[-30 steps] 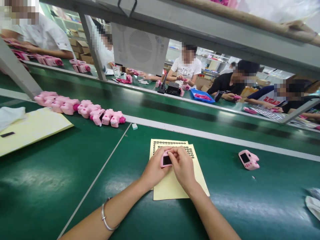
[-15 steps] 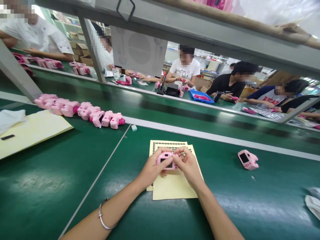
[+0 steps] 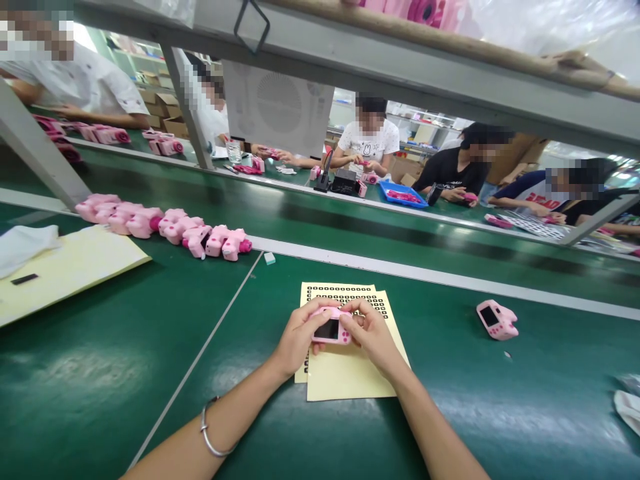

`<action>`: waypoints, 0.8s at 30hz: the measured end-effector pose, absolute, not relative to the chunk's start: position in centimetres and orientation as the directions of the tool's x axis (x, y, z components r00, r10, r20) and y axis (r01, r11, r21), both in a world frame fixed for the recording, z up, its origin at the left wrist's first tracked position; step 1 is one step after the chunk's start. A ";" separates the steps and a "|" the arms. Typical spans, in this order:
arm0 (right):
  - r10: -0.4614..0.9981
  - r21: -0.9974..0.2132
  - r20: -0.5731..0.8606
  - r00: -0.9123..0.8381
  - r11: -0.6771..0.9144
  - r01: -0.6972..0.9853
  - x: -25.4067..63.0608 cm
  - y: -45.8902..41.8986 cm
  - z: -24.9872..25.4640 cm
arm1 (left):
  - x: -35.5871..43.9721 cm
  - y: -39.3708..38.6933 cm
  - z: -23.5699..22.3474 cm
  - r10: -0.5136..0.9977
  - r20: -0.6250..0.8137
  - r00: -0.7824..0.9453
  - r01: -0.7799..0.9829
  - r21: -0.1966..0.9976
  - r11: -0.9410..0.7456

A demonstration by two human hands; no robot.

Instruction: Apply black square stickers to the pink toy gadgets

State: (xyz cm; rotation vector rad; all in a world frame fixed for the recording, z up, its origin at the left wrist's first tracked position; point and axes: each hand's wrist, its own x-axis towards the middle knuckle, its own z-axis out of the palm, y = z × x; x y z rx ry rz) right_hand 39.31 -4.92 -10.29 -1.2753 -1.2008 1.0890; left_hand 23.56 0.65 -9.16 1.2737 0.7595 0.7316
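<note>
A small pink toy camera (image 3: 329,330) with a dark screen facing me is held between both hands above two yellow sticker sheets (image 3: 350,373) on the green table. My left hand (image 3: 297,337) wraps its left side, thumb on top. Fingers of my right hand (image 3: 373,337) curl round its right end. A silver bracelet (image 3: 210,440) sits on my left forearm.
Another pink camera (image 3: 497,319) lies to the right. A row of several pink cameras (image 3: 165,227) lies at left beside a yellow pad (image 3: 65,270). A green conveyor belt (image 3: 350,220) runs across behind. Several people work at the far side. White cloth (image 3: 627,407) lies at the right edge.
The camera was turned in my hands so that its screen now faces me squarely; my right fingers moved from its top to its right end.
</note>
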 end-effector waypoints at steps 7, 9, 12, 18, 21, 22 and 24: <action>0.994 -0.999 0.034 0.104 0.034 -0.001 39.6 -4.8 -10.3 | 23.6 0.7 -9.3 0.791 -0.080 0.607 -0.059 0.988 0.145; 0.993 -0.999 0.039 0.109 0.039 0.000 39.7 -4.9 -10.3 | 23.7 0.8 -9.2 0.789 -0.077 0.609 -0.051 0.989 0.136; 0.994 -0.998 0.055 0.099 0.053 0.023 39.7 -5.1 -10.1 | 23.8 0.9 -9.1 0.794 -0.079 0.603 -0.031 0.992 0.123; 0.995 -0.998 0.062 0.082 0.060 0.026 39.6 -5.3 -9.8 | 23.6 0.7 -9.4 0.803 -0.073 0.591 -0.007 0.995 0.095; 0.996 -0.998 0.034 0.083 0.038 -0.042 39.5 -5.3 -9.6 | 23.6 0.5 -9.5 0.800 -0.084 0.594 -0.017 0.993 0.117; 0.997 -0.998 0.019 0.076 0.024 -0.063 39.5 -5.3 -9.5 | 23.6 0.5 -9.5 0.793 -0.088 0.603 -0.025 0.991 0.130; 0.997 -0.998 0.004 0.080 0.009 -0.061 39.8 -5.3 -9.4 | 23.7 0.3 -9.4 0.769 -0.104 0.631 -0.042 0.985 0.167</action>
